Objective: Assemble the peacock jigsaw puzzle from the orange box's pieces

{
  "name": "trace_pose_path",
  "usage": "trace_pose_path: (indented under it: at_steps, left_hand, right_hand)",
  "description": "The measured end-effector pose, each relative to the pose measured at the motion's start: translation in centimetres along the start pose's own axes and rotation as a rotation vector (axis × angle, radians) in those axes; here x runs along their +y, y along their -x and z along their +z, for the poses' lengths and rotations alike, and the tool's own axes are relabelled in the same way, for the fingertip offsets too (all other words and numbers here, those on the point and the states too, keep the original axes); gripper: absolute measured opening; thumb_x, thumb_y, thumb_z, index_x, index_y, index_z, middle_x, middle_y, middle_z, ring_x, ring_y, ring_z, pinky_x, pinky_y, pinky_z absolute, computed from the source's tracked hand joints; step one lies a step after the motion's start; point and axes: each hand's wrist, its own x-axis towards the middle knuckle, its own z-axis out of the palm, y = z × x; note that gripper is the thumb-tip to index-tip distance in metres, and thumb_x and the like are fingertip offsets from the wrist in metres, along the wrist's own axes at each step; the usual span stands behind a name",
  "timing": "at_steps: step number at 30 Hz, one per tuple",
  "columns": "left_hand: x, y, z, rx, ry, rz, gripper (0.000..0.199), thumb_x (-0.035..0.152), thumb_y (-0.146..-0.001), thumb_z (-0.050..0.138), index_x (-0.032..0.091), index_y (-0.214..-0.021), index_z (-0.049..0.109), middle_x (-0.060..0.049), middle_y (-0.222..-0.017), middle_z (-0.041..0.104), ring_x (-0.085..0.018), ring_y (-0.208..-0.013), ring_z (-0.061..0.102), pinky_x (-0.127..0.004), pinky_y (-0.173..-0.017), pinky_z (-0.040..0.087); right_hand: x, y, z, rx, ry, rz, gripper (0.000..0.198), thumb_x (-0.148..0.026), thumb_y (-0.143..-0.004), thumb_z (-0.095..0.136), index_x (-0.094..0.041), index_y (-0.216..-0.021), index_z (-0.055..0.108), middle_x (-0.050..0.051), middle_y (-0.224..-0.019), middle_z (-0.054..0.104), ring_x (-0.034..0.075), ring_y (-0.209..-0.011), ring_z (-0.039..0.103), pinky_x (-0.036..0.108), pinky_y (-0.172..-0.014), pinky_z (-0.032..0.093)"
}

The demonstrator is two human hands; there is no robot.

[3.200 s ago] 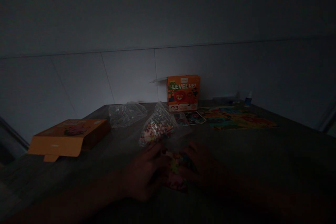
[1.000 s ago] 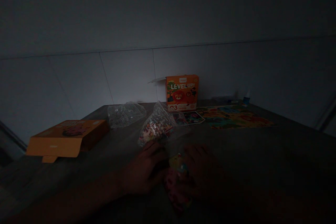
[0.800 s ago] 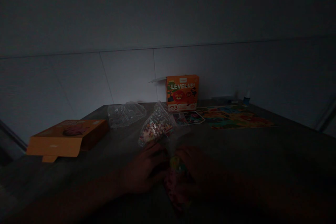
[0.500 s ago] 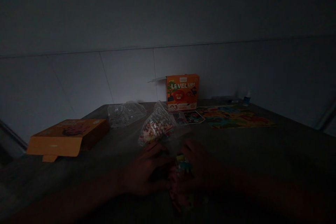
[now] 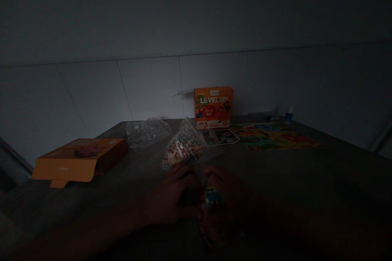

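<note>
Left of the standing box [image 5: 213,108], well apart from it and nearer the person, an orange box [image 5: 82,151] lies flat with its flap hanging open toward the viewer, in the same spot as three seconds ago. Between that one and the standing box, a crumpled clear bag [image 5: 148,132] rests on the table [image 5: 134,179], unmoved too. On the near side of the standing box and to its left is the left hand [image 5: 167,200], fingers bent and spread a little, its thumb now stretched out to a colourful item; whether it grips is too dark to tell. Just beyond its fingertips sits the bag of small pieces [image 5: 182,150], unchanged. Straight toward the person from the standing box is the colourful item [image 5: 212,200], between the hands; earlier yellow filled its middle, while now a teal patch shows there, and its pink lower end reaches closer to the person. At the standing box's foot the cards [image 5: 226,136] lie as before. Nearer and slightly right, the right hand [image 5: 231,195] curls over the item, its fingertips now closer to the left hand; how firmly it holds, I cannot tell. Right of the standing box, the picture sheet [image 5: 281,136] and small bottle [image 5: 288,116] keep their places.
</note>
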Motion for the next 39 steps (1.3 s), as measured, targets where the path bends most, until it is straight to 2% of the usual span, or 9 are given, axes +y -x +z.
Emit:
trace_pose_path:
  at_steps: [5,8,11,14,17,21,26,33,39]
  left_hand:
    - [0.2,-0.2,0.3,0.025,-0.006,-0.070,0.051,0.052,-0.073,0.082,0.020,-0.106,0.061,-0.009,-0.116,0.058,-0.030,-0.112,0.052,-0.044,-0.096,0.047]
    - [0.3,-0.3,0.5,0.044,-0.015,-0.098,0.052,0.052,-0.073,0.082,0.018,-0.106,0.060,-0.009,-0.114,0.059,-0.031,-0.110,0.053,-0.046,-0.095,0.047]
    - [0.3,-0.3,0.8,0.067,-0.029,-0.093,0.052,0.053,-0.076,0.079,0.018,-0.108,0.057,-0.010,-0.113,0.059,-0.031,-0.109,0.053,-0.047,-0.095,0.047]
    - [0.2,-0.3,0.9,0.080,-0.032,-0.084,0.053,0.053,-0.075,0.080,0.019,-0.108,0.056,-0.009,-0.113,0.059,-0.031,-0.109,0.053,-0.047,-0.094,0.047]
    - [0.2,-0.3,0.6,0.046,0.007,-0.089,0.049,0.046,-0.075,0.082,0.019,-0.106,0.057,-0.008,-0.112,0.059,-0.030,-0.108,0.053,-0.047,-0.094,0.048]
    - [0.6,-0.3,0.1,0.015,0.070,-0.053,0.043,0.033,-0.078,0.079,0.020,-0.112,0.055,-0.008,-0.116,0.058,-0.029,-0.110,0.053,-0.047,-0.097,0.047]
    - [0.8,0.0,-0.3,0.000,0.111,0.045,0.037,0.019,-0.082,0.067,0.021,-0.116,0.051,-0.008,-0.116,0.056,-0.028,-0.110,0.052,-0.046,-0.098,0.046]
    - [0.7,0.2,-0.2,0.010,0.108,0.083,0.038,0.016,-0.084,0.063,0.022,-0.118,0.047,-0.008,-0.118,0.054,-0.026,-0.110,0.051,-0.044,-0.097,0.047]
    - [0.6,0.4,-0.3,0.008,0.110,0.133,0.040,0.015,-0.085,0.059,0.021,-0.123,0.049,-0.011,-0.131,0.046,-0.027,-0.123,0.047,-0.043,-0.104,0.046]
  right_hand:
    - [-0.5,-0.2,0.4,0.000,0.100,0.070,0.040,-0.049,-0.091,0.060,-0.010,-0.100,0.061,0.012,-0.102,0.059,0.024,-0.089,0.054,0.038,-0.081,0.048]
    - [-0.6,-0.1,0.7,0.097,0.121,0.067,0.035,-0.043,-0.091,0.059,-0.009,-0.100,0.061,0.014,-0.106,0.059,0.026,-0.096,0.053,0.041,-0.085,0.048]
    - [-0.7,0.0,0.8,0.118,0.054,0.012,0.034,-0.042,-0.092,0.056,-0.011,-0.103,0.061,0.015,-0.114,0.060,0.027,-0.103,0.054,0.040,-0.088,0.047]
    - [-0.9,-0.1,0.5,-0.030,-0.051,0.032,0.031,-0.041,-0.092,0.057,-0.013,-0.103,0.062,0.012,-0.107,0.063,0.024,-0.096,0.058,0.036,-0.084,0.049]
    - [-1.2,-0.2,0.2,-0.084,-0.046,0.072,0.029,-0.042,-0.092,0.057,-0.015,-0.103,0.062,0.010,-0.105,0.063,0.022,-0.094,0.058,0.034,-0.081,0.049]
    - [-1.2,-0.3,0.4,-0.042,0.030,0.063,0.031,-0.044,-0.092,0.057,-0.014,-0.099,0.059,0.011,-0.104,0.061,0.023,-0.092,0.055,0.035,-0.078,0.047]
    - [-1.2,-0.2,0.8,-0.038,0.049,0.153,0.034,-0.046,-0.093,0.058,-0.014,-0.104,0.059,0.011,-0.106,0.060,0.025,-0.094,0.054,0.040,-0.083,0.046]
    - [-0.8,0.3,1.6,0.046,0.108,0.163,0.027,-0.040,-0.091,0.058,-0.015,-0.102,0.058,0.010,-0.105,0.058,0.024,-0.094,0.052,0.040,-0.084,0.044]
    - [-0.4,0.2,2.1,0.084,0.087,0.254,0.021,-0.037,-0.086,0.059,-0.017,-0.092,0.054,0.007,-0.097,0.057,0.020,-0.084,0.050,0.035,-0.075,0.044]
